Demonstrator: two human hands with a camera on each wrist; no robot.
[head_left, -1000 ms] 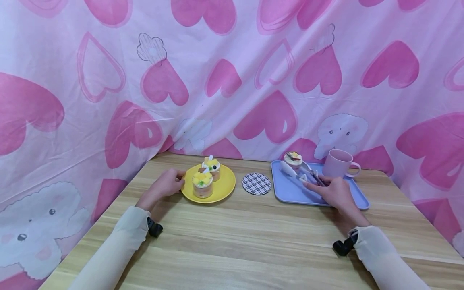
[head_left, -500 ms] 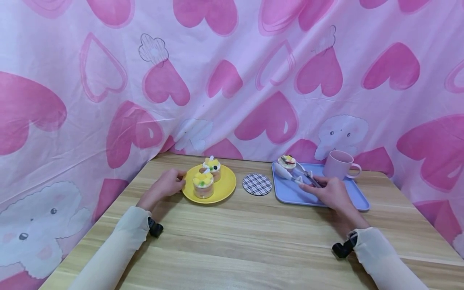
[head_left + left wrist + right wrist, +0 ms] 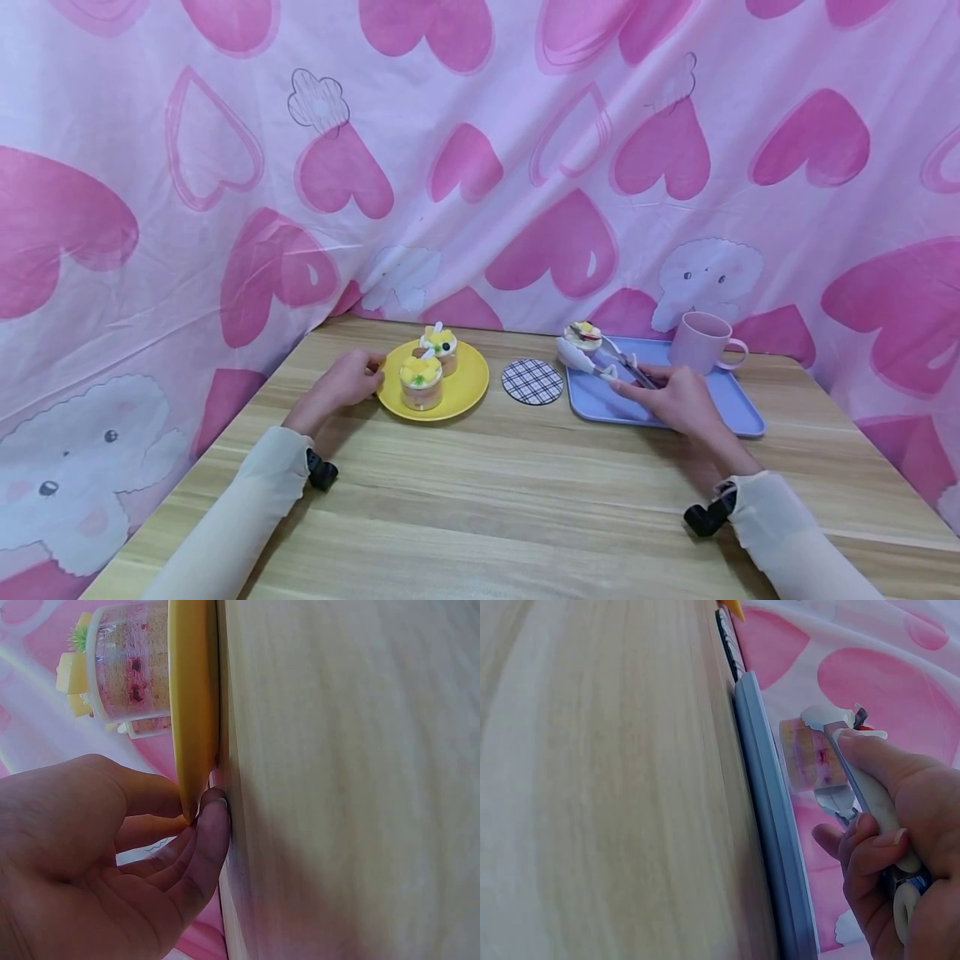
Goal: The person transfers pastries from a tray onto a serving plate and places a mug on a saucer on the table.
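Observation:
My left hand (image 3: 345, 383) pinches the left rim of a yellow plate (image 3: 468, 387), thumb above and fingers beneath in the left wrist view. Two clear cups of layered cake stand on it, the front cake cup (image 3: 422, 393) and the rear cake cup (image 3: 446, 358), both topped with yellow pieces. My right hand (image 3: 681, 402) grips a pair of tongs (image 3: 874, 795) with pale handles. Between the tong ends is a third cake cup (image 3: 810, 757), its base close over the blue tray (image 3: 618, 410). In the head view that cup overlaps the tray's left back corner.
On the tray's back right side stands a pink mug (image 3: 699, 343), handle to the right. A round checked coaster (image 3: 532, 382) lies between plate and tray. Behind the wooden table (image 3: 465, 500) hangs a pink heart-patterned curtain (image 3: 450, 208).
My right hand has shifted left with the tongs, carrying the held cake cup from above the tray toward its left edge. My left hand and the plate keep their place.

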